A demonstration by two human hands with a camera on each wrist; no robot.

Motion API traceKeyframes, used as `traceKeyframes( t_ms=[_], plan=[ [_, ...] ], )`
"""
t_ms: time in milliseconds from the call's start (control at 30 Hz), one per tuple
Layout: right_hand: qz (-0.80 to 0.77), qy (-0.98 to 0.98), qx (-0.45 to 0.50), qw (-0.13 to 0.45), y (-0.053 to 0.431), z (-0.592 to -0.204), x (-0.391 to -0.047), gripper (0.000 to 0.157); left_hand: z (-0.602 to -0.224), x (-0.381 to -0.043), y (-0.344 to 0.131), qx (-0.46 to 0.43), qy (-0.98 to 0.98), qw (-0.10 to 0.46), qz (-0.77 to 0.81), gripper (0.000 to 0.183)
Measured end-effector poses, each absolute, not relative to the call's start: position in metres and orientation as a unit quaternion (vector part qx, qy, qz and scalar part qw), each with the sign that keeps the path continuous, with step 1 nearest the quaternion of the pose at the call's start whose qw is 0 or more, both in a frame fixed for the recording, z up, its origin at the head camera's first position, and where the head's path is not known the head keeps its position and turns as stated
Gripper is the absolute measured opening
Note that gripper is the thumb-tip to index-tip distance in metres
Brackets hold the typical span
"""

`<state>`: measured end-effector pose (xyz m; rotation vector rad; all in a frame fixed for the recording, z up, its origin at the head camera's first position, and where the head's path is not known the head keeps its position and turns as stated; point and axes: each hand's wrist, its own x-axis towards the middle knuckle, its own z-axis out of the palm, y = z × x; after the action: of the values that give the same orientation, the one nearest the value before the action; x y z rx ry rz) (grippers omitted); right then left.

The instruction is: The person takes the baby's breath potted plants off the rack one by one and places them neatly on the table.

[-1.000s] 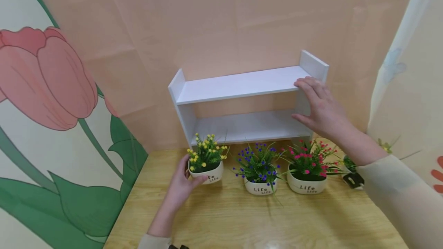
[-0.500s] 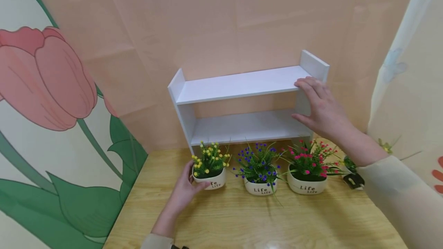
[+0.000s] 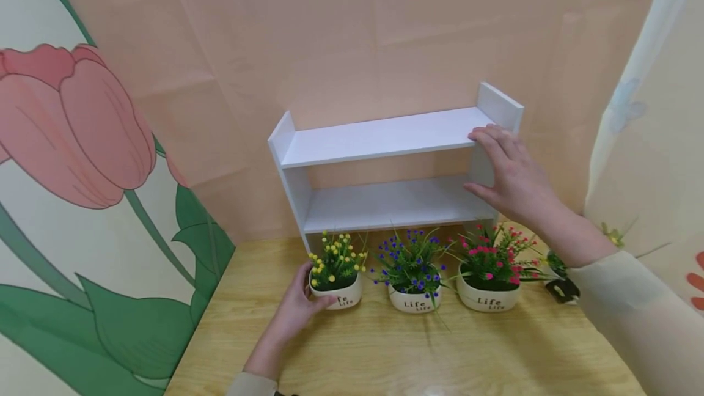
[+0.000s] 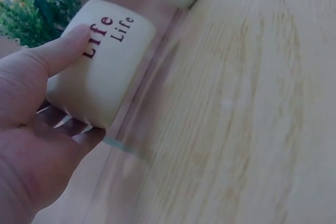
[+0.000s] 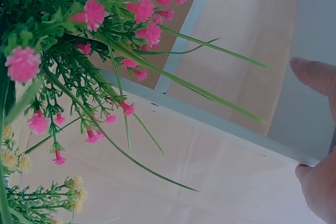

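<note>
My left hand point(image 3: 297, 305) grips a white oval flowerpot point(image 4: 105, 61) lettered "Life", with yellow flowers point(image 3: 338, 257). The thumb lies on the pot's front and the fingers go round its left side. I cannot tell whether its base touches the table. My right hand point(image 3: 514, 170) holds the right end of a white two-tier shelf point(image 3: 385, 139); its fingertips lie over the upper board's edge, with the thumb below. In the right wrist view the thumb point(image 5: 315, 77) lies against the side panel. A blue-flowered pot point(image 3: 415, 301) stands right of the yellow one, then a pink-flowered pot point(image 3: 488, 296).
Partly behind my right forearm, another plant point(image 3: 561, 261) stands beside a small black object point(image 3: 562, 290). The shelf stands at the back of the wooden table point(image 3: 385, 359), against a peach backdrop point(image 3: 341, 35). A tulip-printed panel point(image 3: 104, 127) borders the left side.
My left hand has moved the yellow-flowered pot down and slightly right, towards the blue-flowered one. The right hand has stayed on the shelf.
</note>
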<state>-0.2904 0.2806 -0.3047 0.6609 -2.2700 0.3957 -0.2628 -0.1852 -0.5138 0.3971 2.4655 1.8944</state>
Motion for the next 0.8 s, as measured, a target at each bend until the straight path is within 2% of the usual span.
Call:
traceKeyframes(
  t_ms=[800],
  plan=[
    [0.156,-0.878,0.264,0.369,0.2816,-0.3048,-0.2912,0.106,-0.5236,-0.2643,-0.1850,0.137,0.779,0.014,0.612,0.100]
  ],
)
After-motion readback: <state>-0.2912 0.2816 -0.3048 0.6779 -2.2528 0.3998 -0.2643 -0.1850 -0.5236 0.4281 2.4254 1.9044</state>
